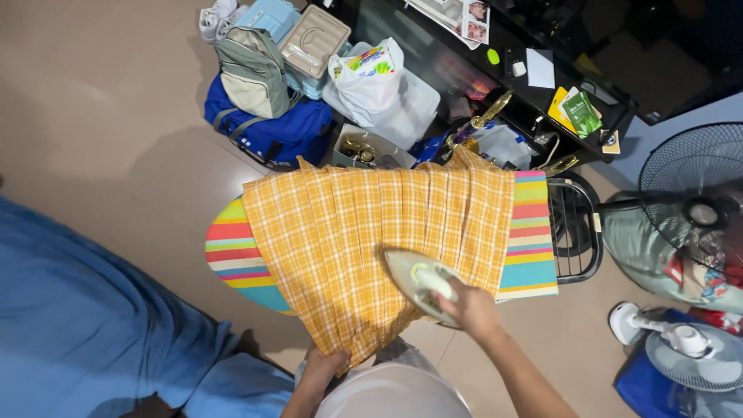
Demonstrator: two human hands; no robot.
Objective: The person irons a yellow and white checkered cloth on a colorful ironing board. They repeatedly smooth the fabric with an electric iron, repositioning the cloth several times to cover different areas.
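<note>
A yellow checked pleated skirt (364, 232) lies spread over an ironing board with a striped, many-coloured cover (232, 255). My right hand (470, 308) grips the handle of a pale green and white iron (418, 282), which rests on the skirt's near right part. My left hand (325, 365) holds the skirt's hanging near edge below the board.
Behind the board stand a grey backpack (251, 73), a blue bag (271, 135), plastic boxes (313, 39), a white plastic bag (368, 77) and a dark shelf (542, 93) with small items. The iron rest's wire rack (576, 232) and two fans (696, 209) are at the right. Blue cloth (85, 325) fills the left.
</note>
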